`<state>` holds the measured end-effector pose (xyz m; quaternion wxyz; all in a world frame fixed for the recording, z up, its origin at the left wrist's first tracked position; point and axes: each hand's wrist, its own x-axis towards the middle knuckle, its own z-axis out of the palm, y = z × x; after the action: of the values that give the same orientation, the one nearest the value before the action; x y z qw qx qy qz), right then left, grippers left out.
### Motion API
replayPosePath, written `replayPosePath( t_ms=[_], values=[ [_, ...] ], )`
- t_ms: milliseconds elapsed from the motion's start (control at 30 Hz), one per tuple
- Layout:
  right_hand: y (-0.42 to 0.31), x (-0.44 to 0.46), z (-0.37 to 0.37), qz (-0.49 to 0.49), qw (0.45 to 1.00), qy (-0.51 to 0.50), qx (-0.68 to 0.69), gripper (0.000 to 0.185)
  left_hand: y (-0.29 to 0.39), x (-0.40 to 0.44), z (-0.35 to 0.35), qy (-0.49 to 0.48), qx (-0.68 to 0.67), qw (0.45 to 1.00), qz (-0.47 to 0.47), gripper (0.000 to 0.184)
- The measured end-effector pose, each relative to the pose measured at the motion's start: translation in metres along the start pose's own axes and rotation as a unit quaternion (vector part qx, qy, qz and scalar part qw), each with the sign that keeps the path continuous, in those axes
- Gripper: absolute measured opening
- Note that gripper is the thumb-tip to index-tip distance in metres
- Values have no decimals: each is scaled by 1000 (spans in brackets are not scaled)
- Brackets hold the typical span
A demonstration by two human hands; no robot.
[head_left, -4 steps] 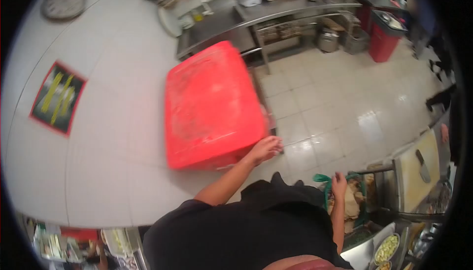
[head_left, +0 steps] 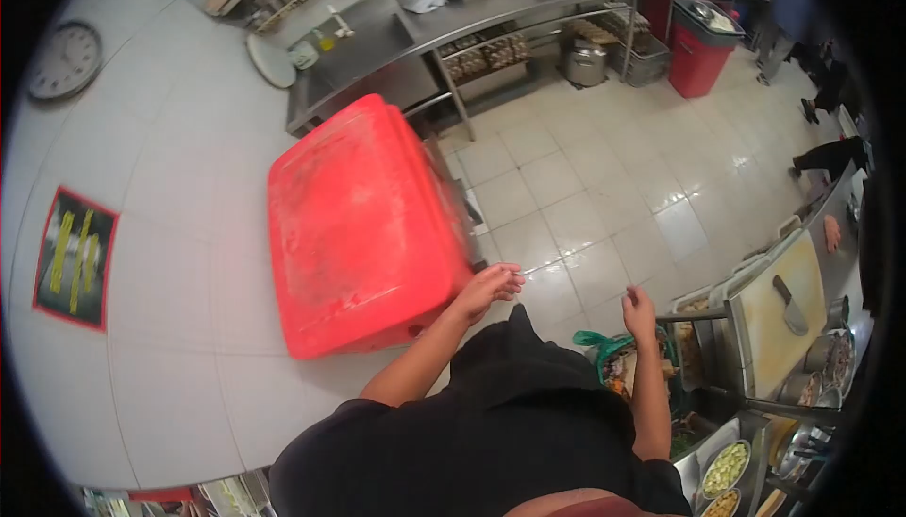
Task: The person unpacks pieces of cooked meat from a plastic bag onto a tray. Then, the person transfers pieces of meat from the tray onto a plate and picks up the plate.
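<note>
My left hand is held out near the front corner of a large red lidded bin. Its fingers are loosely bent and apart, with nothing visible in them; I cannot tell whether it touches the bin. My right hand hangs in the air on the other side of my body, fingers loosely curved and seemingly holding nothing. Below it stands a container lined with a green bag, full of food scraps, partly hidden by my forearm.
A steel counter runs along the back, with a second red bin at its right. On the right, a knife lies on a cutting board. Bowls of chopped food sit below. People stand at far right.
The view has shifted, so the red bin and wall sign appear further left. My right hand is now higher, away from the scraps bag. A gap now shows between my two hands and the bag.
</note>
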<state>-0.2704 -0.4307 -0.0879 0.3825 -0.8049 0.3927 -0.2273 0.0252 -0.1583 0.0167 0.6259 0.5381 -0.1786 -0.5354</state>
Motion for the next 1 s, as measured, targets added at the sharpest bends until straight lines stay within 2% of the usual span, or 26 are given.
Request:
replayPosePath(
  t_ms=[67,167,333,433,567,733,800,833,867,933,1000],
  values=[
    [-16,-14,6,46,998,-31,26,29,-26,-9,-5,16,-23,999,-36,32],
    [-20,32,-14,67,996,-28,51,29,-23,49,16,40,-41,996,-64,34],
    [38,61,18,119,991,-3,54,29,-2,157,7,45,-52,996,-56,34],
    [88,49,13,242,959,18,147,29,13,216,19,35,-67,995,-71,35],
    [68,63,-27,359,897,49,255,37,27,296,32,5,-65,993,-97,34],
    [77,119,-62,390,851,133,325,44,51,400,77,-57,-23,992,-107,35],
    [109,142,-68,380,840,131,364,50,48,442,97,-93,-6,991,-99,36],
    [121,154,-73,352,847,112,383,53,47,458,109,-89,12,992,-94,37],
    [125,168,-81,336,851,136,379,53,49,481,126,-105,31,990,-93,37],
    [121,199,-113,305,868,135,367,53,65,505,176,-56,62,988,-130,38],
    [135,229,-154,295,863,169,374,57,56,539,211,-83,34,988,-124,40]
  ],
)
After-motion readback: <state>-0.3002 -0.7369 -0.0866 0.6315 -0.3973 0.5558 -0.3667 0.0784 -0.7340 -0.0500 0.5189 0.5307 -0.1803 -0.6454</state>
